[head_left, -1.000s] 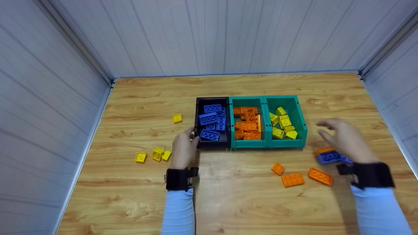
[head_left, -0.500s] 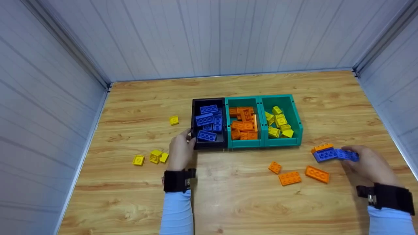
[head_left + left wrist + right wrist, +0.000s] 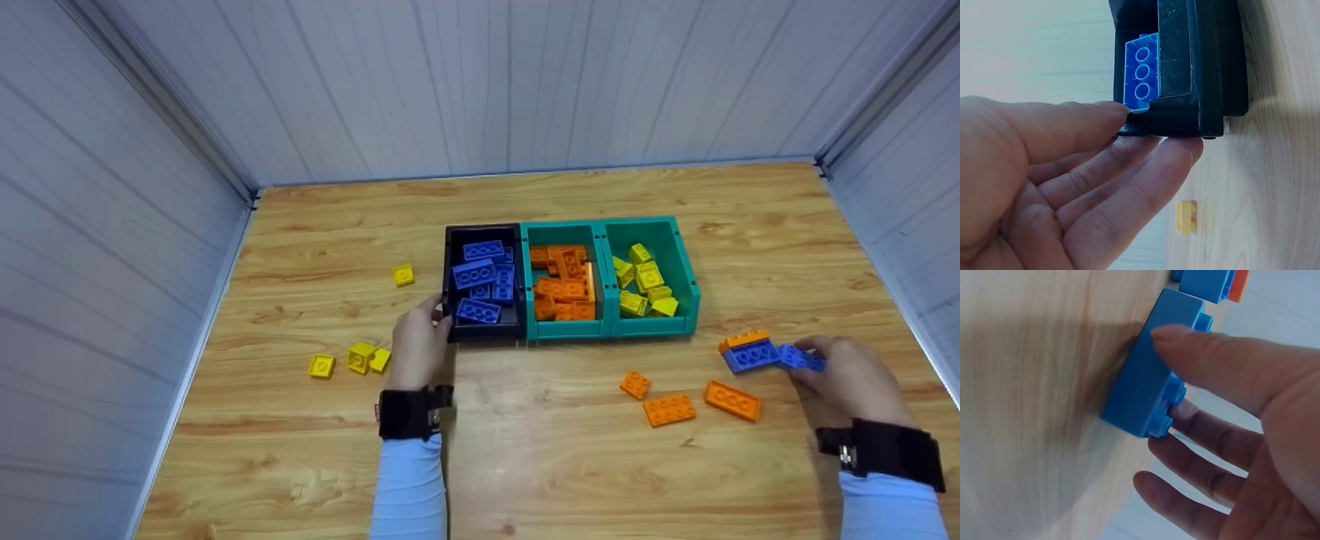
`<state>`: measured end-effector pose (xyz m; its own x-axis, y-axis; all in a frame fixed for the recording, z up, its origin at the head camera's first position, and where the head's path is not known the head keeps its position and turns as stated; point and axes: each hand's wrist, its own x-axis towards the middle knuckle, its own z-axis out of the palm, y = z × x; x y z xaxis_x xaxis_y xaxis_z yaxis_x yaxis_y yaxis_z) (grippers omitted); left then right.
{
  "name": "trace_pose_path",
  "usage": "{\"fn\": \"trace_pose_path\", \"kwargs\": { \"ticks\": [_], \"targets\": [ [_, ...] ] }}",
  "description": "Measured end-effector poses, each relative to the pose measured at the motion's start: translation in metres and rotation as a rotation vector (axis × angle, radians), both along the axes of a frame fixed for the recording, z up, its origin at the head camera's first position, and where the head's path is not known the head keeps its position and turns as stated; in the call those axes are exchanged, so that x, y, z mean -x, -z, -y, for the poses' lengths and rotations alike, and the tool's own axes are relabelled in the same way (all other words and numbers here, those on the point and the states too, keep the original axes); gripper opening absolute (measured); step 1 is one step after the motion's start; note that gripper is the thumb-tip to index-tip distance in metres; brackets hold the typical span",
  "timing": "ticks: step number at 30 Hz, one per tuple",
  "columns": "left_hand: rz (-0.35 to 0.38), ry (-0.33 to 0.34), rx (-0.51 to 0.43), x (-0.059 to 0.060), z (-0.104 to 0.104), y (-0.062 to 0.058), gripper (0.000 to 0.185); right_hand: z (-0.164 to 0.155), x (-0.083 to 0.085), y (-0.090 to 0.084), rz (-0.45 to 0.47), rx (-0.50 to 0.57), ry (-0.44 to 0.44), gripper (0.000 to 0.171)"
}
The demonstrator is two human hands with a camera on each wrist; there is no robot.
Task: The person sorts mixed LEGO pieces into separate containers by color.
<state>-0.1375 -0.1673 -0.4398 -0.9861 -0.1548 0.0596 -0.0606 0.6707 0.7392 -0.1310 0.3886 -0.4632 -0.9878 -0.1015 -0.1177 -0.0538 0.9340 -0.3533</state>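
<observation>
While pinching a blue brick (image 3: 801, 358) between thumb and fingers on the tabletop (image 3: 525, 450), right hand (image 3: 851, 379) sits at far right. Just left of that grip: blue brick with orange brick on top (image 3: 748, 351). Further left, three loose orange bricks (image 3: 690, 397). Left hand (image 3: 416, 349) holds front-left corner of black bin (image 3: 448, 300), fingers nearly straight against its wall, thumb on rim. Yellow bricks (image 3: 352, 358) left of it.

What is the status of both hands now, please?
Left hand holds black bin corner. Right hand pinches blue brick. Second blue brick and orange brick alongside.
</observation>
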Motion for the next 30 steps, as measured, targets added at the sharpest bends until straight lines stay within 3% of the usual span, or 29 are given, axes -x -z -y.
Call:
{"fn": "trace_pose_path", "kwargs": {
  "ticks": [8, 14, 22, 30],
  "targets": [
    [-0.012, -0.006, -0.004, 0.000, -0.003, -0.001, 0.041, 0.003, -0.001, -0.020, -0.006, 0.001, 0.068, 0.053],
    [-0.068, 0.009, 0.046, -0.001, -0.002, 0.001, 0.039, 0.031, 0.006, -0.050, -0.143, 0.025, 0.027, 0.050],
    [-0.031, -0.003, 0.039, -0.001, -0.001, 0.000, 0.041, 0.112, 0.029, -0.091, -0.224, 0.069, -0.096, 0.048],
    [-0.033, 0.001, 0.028, -0.001, -0.002, 0.000, 0.041, 0.229, 0.059, -0.117, -0.312, 0.054, -0.368, 0.044]
  ]
}}
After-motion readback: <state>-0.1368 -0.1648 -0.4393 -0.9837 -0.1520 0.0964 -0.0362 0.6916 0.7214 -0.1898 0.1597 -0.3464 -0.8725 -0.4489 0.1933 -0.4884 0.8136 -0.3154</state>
